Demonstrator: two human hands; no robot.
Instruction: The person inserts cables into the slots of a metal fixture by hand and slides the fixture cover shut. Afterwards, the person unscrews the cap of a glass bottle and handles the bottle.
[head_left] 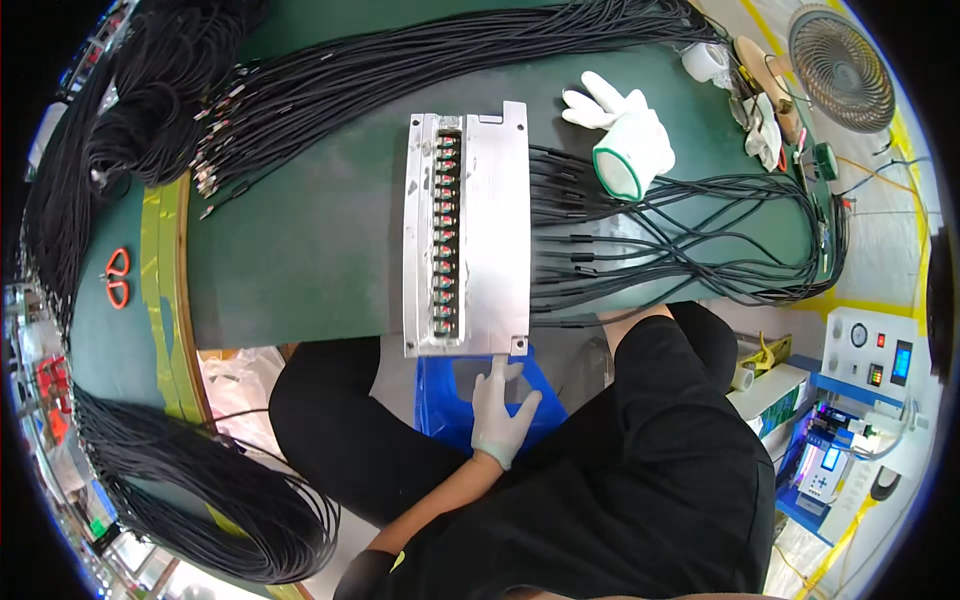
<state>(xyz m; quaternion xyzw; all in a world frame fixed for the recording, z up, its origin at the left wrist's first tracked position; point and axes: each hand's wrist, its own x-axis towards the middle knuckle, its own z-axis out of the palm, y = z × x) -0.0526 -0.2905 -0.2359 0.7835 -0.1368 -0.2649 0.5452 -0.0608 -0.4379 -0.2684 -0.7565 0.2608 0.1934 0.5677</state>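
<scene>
My left hand (502, 418), in a whitish glove, is at the near edge of a long silver metal housing (492, 220). Its index finger is stretched up to the housing's lower right corner, the thumb is spread aside, and no held thing shows. A slot in the housing contains a row of small connectors (444, 235) with red and green parts. Several black cables (570, 255) run out from its right side. Of my right arm, the dark sleeve and a bit of bare forearm (635, 324) show by the table edge; the right hand is hidden.
White gloves with a green cuff (640, 150) lie on the green table (300, 270). Black cable bundles (400, 75) cross the far side and hang at left (220, 510). Orange-handled scissors (117, 278) lie left; a fan (842, 68) stands far right. A blue bin (440, 400) is below the edge.
</scene>
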